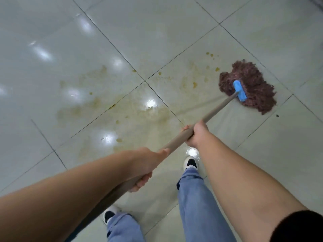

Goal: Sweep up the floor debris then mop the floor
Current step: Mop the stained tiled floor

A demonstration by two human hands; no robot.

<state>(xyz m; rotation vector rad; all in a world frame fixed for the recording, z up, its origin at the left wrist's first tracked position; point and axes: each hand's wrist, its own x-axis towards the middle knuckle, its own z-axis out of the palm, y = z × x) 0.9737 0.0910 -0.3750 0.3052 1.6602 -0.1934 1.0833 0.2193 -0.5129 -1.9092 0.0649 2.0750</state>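
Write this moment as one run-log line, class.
phase: mopping | left hand: grips mop handle | right hand: grips handle further down | mop head: on tiles | yellowish stains: remain

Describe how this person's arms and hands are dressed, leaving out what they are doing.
Both forearms are bare down to the wrists. The left hand and the right hand wear no gloves, and no watch, ring or bracelet shows on either. A black sleeve covers the right upper arm at the bottom right corner of the picture. No sleeve shows on the left arm within the frame.
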